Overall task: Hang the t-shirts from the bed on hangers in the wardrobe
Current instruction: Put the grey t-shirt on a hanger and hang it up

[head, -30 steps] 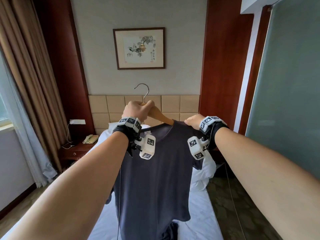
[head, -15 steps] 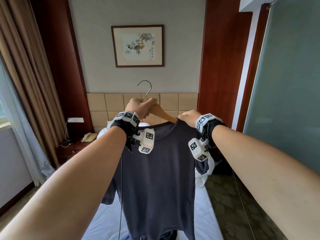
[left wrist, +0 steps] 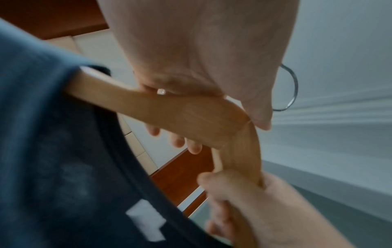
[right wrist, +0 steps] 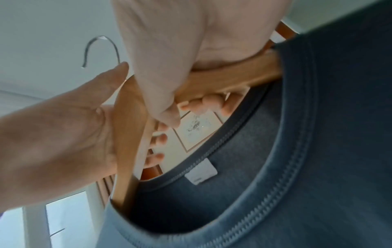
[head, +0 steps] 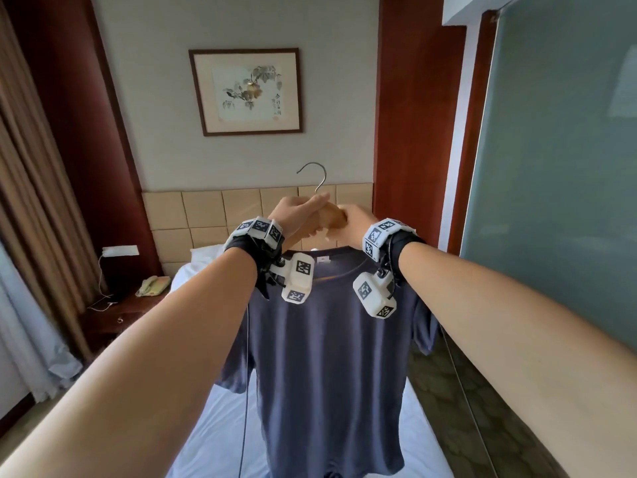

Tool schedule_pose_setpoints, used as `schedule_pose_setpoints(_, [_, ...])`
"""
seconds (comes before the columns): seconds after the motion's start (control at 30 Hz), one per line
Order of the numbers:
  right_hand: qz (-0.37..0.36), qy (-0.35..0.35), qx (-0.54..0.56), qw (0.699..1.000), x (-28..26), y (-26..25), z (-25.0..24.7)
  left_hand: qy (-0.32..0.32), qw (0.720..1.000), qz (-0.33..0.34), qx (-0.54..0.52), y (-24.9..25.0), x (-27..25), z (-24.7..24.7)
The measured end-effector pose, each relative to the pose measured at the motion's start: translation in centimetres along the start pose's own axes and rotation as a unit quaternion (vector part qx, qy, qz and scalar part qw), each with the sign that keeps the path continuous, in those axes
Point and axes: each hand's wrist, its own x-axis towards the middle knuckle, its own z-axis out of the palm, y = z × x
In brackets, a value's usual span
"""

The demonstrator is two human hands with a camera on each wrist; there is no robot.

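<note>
A dark blue-grey t-shirt [head: 327,357] hangs on a wooden hanger [head: 333,218], held up in the air over the bed. The metal hook [head: 315,174] points up above my hands. My left hand [head: 303,217] grips the hanger's left arm beside the hook. Touching it, my right hand [head: 353,224] grips the right arm just above the collar. In the left wrist view my left fingers curl round the wood [left wrist: 191,117], with the shirt [left wrist: 53,151] below it. The right wrist view shows the hanger [right wrist: 127,134] entering the collar [right wrist: 297,151].
A bed with a white sheet [head: 213,426] lies below the shirt, with a pillow [head: 206,253] at its head. A nightstand with a phone [head: 151,286] stands at the left by the curtains [head: 34,236]. A frosted glass panel [head: 558,167] fills the right side.
My right hand has left the shirt's right shoulder and now grips the hanger next to my left hand. The hanger and shirt have risen, and the hem hangs above the bed.
</note>
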Motion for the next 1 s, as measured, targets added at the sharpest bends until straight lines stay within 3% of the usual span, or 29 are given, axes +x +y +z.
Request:
schedule_pose_setpoints(0.13, [0.055, 0.08, 0.01, 0.995, -0.7, 0.5, -0.9, -0.037, 0.994, 0.03, 0.102, -1.4, 0.5, -0.7])
schedule_pose_setpoints(0.23, [0.112, 0.126, 0.009, 0.986, -1.1, 1.3, -1.7, -0.068, 0.975, 0.027, 0.209, -2.9, 0.9, -1.0])
schedule_pose_setpoints(0.33, [0.163, 0.167, 0.004, 0.972, -1.8, 2.2, -2.8, -0.084, 0.961, 0.065, 0.254, -3.4, 1.1, -0.4])
schedule_pose_setpoints(0.53, [0.22, 0.214, 0.001, 0.952, -5.0, 4.2, -4.7, -0.093, 0.958, 0.134, 0.237, -0.5, 1.4, 4.2])
schedule_pose_setpoints(0.8, [0.302, 0.275, -0.045, 0.911, -13.5, 8.6, -10.0, -0.092, 0.955, 0.22, 0.174, 6.2, -0.8, 15.3])
schedule_pose_setpoints(1.0, [0.357, 0.304, -0.137, 0.873, -23.5, 12.0, -15.7, -0.169, 0.942, 0.28, 0.078, 14.1, -5.4, 25.9])
